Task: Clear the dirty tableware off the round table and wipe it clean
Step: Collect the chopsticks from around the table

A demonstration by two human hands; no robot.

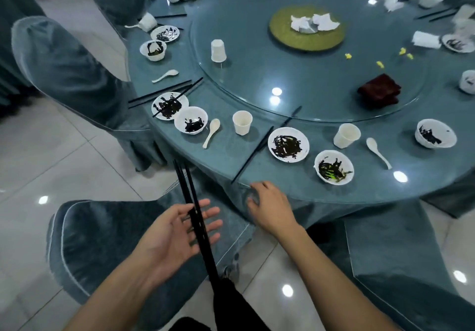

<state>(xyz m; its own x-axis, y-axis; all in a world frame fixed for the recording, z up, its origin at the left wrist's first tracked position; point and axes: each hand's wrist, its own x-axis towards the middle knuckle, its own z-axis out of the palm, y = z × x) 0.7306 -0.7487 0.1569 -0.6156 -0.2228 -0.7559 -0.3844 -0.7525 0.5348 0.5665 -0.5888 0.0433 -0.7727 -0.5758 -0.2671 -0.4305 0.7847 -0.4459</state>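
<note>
Clearing barely begun: bowls (pixel 190 120), plates (pixel 288 144), cups (pixel 242 122) crowd the surface (pixel 226 148).
Left hand (pixel 177 230) spread under black chopsticks (pixel 191 202); right hand (pixel 270 207) loosely curled, holding nothing.

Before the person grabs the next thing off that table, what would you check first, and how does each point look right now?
1. Left hand secure on the black chopsticks: not ok, fingers straight, sticks only lying across them.
2. Right hand free: ok, it holds nothing, near the table edge.
3. Nearest chopstick reachable: ok, it juts over the edge.
4. Plate and bowl still dirty: ok, dark residue.
5. Wiping cloth to hand: cannot tell.
</note>
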